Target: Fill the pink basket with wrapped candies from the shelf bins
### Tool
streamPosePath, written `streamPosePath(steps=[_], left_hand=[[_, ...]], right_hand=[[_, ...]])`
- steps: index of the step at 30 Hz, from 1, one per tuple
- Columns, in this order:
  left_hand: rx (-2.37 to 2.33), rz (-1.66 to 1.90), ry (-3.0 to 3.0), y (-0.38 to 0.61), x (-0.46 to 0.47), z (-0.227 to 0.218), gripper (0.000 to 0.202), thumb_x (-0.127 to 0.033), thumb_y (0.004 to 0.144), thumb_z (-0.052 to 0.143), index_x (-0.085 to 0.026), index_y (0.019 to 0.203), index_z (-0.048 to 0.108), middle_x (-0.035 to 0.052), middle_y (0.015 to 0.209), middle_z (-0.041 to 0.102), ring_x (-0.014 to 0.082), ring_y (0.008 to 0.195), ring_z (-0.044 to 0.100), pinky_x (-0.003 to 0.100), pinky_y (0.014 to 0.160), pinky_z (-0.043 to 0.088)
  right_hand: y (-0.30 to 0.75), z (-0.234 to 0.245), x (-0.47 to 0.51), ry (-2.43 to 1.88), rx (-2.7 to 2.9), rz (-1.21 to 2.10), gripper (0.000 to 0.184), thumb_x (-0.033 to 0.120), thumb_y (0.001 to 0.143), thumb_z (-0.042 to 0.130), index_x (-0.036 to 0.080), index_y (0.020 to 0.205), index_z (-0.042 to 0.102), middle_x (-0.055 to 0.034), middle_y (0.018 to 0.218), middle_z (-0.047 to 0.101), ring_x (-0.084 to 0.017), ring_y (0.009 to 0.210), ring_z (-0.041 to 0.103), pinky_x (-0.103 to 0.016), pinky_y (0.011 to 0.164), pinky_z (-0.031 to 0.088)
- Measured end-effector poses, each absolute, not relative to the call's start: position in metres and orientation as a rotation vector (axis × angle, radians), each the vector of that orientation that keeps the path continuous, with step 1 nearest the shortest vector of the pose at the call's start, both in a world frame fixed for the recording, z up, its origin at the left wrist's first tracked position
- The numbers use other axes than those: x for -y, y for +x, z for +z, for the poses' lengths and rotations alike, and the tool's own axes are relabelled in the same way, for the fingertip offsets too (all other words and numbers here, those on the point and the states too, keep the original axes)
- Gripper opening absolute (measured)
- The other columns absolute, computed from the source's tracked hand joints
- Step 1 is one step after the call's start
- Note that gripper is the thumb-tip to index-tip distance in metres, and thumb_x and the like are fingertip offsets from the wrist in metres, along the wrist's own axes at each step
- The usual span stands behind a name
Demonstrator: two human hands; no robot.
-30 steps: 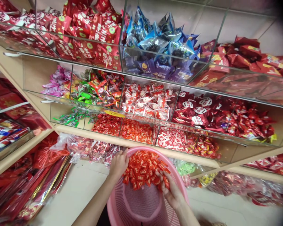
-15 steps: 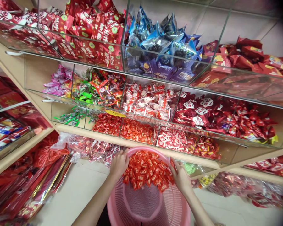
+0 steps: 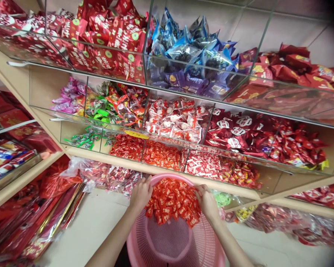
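A round pink plastic basket (image 3: 135, 241), with meshed sides and bottom, is tilted against the lowest shelf. A heap of small red wrapped candies (image 3: 172, 204) lies in its far part, while the near part shows bare mesh. My left hand (image 3: 140, 194) is closed over the basket's left rim beside the heap. At the right side, my right hand (image 3: 207, 202) has its fingers curled in at the edge of the candies, close to the rim. Its fingertips partly hide what they pinch, if anything.
Glass-divided shelves hold red packets (image 3: 105, 48), blue bags (image 3: 183, 52) and white-and-red candies (image 3: 178, 118). The lowest row has orange-red candies (image 3: 161, 155) just beyond the basket. Bagged goods (image 3: 111, 174) lie under the shelf on the floor (image 3: 94, 222); long red packages (image 3: 52, 218) lie left.
My right hand has shifted left and slightly up, its fingers curling in over the right edge of the candies. My left hand and the basket have stayed in place.
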State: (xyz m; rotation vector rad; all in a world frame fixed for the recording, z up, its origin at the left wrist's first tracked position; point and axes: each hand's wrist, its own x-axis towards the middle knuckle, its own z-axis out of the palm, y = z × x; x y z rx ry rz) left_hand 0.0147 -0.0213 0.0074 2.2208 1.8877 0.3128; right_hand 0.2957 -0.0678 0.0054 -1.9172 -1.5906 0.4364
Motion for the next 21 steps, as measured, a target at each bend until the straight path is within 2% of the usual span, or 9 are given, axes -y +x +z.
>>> streamPosePath(steps=[3,6,9,11,13,15,16,18,21], left_hand=[[-1.885,0.307,2.219,0.015,0.021,0.008,0.044,-0.028,0.093,0.035,-0.022,0.134,0.049,0.0098,0.109,0.063,0.0189,0.096,0.061,0.027,0.078,0.046],[-1.888,0.308,2.226,0.015,0.021,0.008,0.043,-0.028,0.093,0.036,-0.022,0.134,0.049,0.0103,0.11,0.063,0.0195,0.096,0.061,0.027,0.077,0.046],[-1.889,0.308,2.234,0.015,0.021,0.008,0.044,-0.027,0.092,0.037,-0.022,0.134,0.049,0.0097,0.11,0.063,0.0191,0.097,0.061,0.026,0.078,0.046],[-1.889,0.306,2.235,0.015,0.021,0.009,0.044,-0.027,0.092,0.037,-0.022,0.134,0.048,0.0094,0.111,0.063,0.0188,0.097,0.061,0.026,0.078,0.046],[-1.889,0.295,2.23,0.015,0.021,0.01,0.044,-0.027,0.092,0.036,-0.022,0.135,0.048,0.0094,0.11,0.063,0.0188,0.095,0.061,0.026,0.076,0.046],[-1.886,0.286,2.228,0.015,0.021,0.01,0.045,-0.027,0.092,0.035,-0.021,0.135,0.048,0.0096,0.109,0.063,0.0193,0.093,0.062,0.027,0.074,0.046],[-1.886,0.286,2.23,0.015,0.021,0.011,0.045,-0.027,0.092,0.035,-0.021,0.134,0.048,0.0098,0.109,0.063,0.0195,0.093,0.062,0.027,0.074,0.047],[-1.887,0.292,2.237,0.015,0.021,0.01,0.045,-0.027,0.092,0.035,-0.021,0.134,0.049,0.0102,0.11,0.063,0.0196,0.094,0.061,0.027,0.076,0.046],[-1.89,0.296,2.236,0.015,0.021,0.01,0.044,-0.027,0.093,0.035,-0.022,0.135,0.048,0.0101,0.111,0.063,0.019,0.095,0.061,0.027,0.078,0.046]], right_hand=[[0.296,0.003,0.069,-1.913,1.561,0.441,0.028,0.027,0.08,0.05,0.025,0.099,0.07,-0.0064,0.102,0.063,-0.02,0.082,0.06,-0.031,0.082,0.043],[0.297,0.004,0.07,-1.841,1.466,0.433,0.029,0.031,0.078,0.054,0.023,0.102,0.068,-0.0087,0.109,0.063,-0.023,0.09,0.06,-0.036,0.087,0.042],[0.296,0.009,0.073,-1.742,1.248,0.467,0.027,0.036,0.073,0.063,0.019,0.093,0.068,-0.0098,0.1,0.067,-0.025,0.094,0.059,-0.038,0.089,0.043],[0.292,0.014,0.077,-1.677,1.03,0.621,0.025,0.039,0.07,0.068,0.018,0.084,0.069,-0.008,0.09,0.069,-0.023,0.087,0.061,-0.033,0.081,0.048],[0.285,0.017,0.084,-1.595,0.741,0.893,0.026,0.04,0.068,0.071,0.018,0.081,0.069,-0.0055,0.084,0.07,-0.018,0.076,0.062,-0.027,0.065,0.051],[0.278,0.019,0.091,-1.502,0.428,1.17,0.024,0.035,0.067,0.074,0.018,0.083,0.069,-0.0038,0.083,0.071,-0.014,0.068,0.063,-0.022,0.054,0.051],[0.275,0.02,0.094,-1.451,0.294,1.277,0.023,0.03,0.066,0.075,0.018,0.084,0.068,-0.0033,0.084,0.072,-0.013,0.067,0.064,-0.021,0.054,0.052],[0.27,0.018,0.101,-1.351,0.139,1.417,0.021,0.021,0.065,0.076,0.017,0.083,0.068,-0.0031,0.088,0.072,-0.013,0.073,0.066,-0.022,0.061,0.056],[0.268,0.013,0.109,-1.225,0.154,1.505,0.021,0.017,0.062,0.077,0.015,0.081,0.068,-0.0039,0.096,0.072,-0.016,0.085,0.068,-0.027,0.078,0.058]])
